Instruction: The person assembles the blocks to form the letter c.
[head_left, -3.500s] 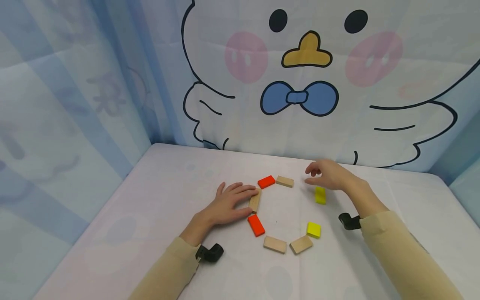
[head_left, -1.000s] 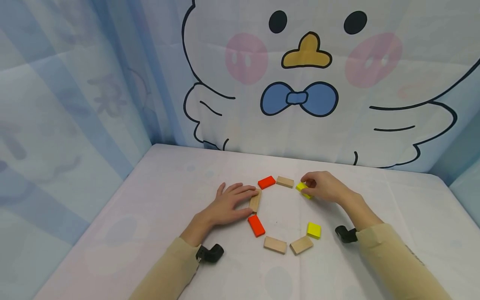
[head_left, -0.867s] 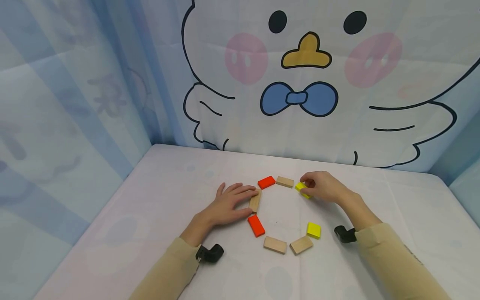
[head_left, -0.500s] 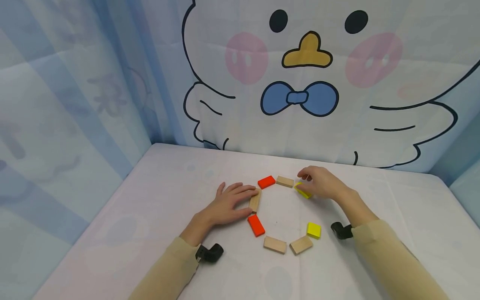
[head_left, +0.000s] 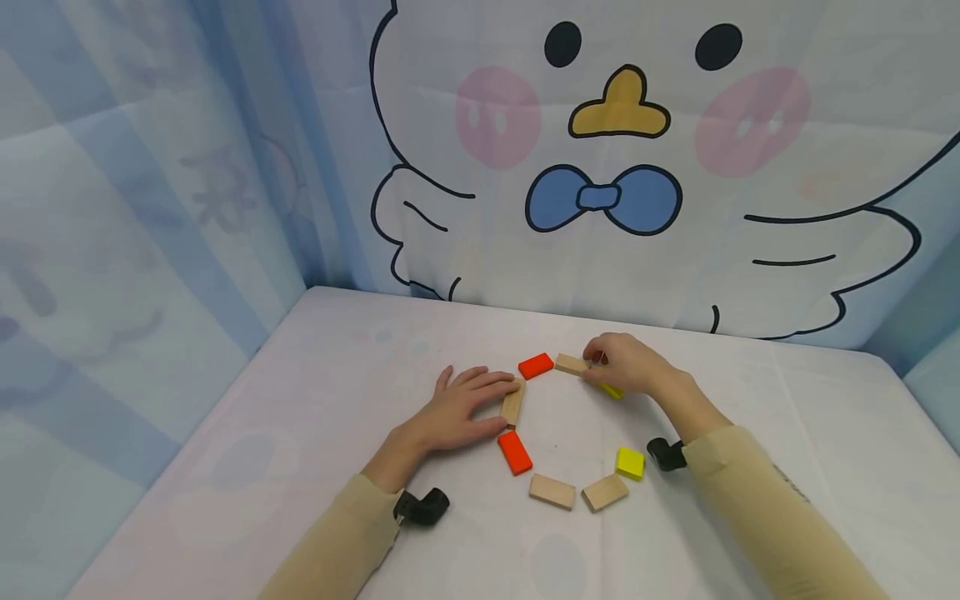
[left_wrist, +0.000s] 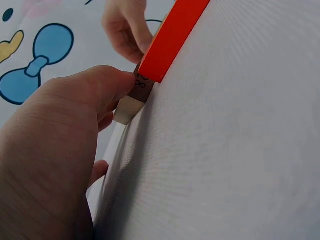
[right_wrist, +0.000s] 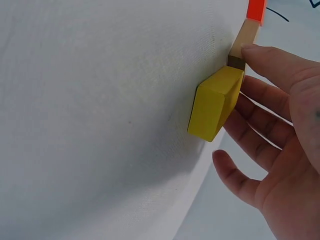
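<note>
In the head view several small wooden blocks form a loose ring on the white tabletop. The left hand [head_left: 456, 414] lies with spread, straight fingers at the ring's left side, thumb and index finger touching a plain wooden block [head_left: 513, 405]. At the upper right, thumb and index finger of the right hand [head_left: 632, 365] pinch the end of another plain wooden block [head_left: 568, 364]. Right beside that end is a yellow block [right_wrist: 207, 109], partly behind the right hand in the head view. A red block [head_left: 536, 366] lies left of the pinched block.
Around the lower ring lie a red block [head_left: 515, 452], two plain blocks, one at the front [head_left: 552, 492], and a second yellow block [head_left: 631, 463]. A cloth with a cartoon print [head_left: 600, 275] hangs behind the table's far edge; a blue-striped curtain [head_left: 150, 250] stands left.
The right hand moved the upper yellow block leftward to the plain block, let it go, then shifted left onto that plain block. The left hand stays in place.
</note>
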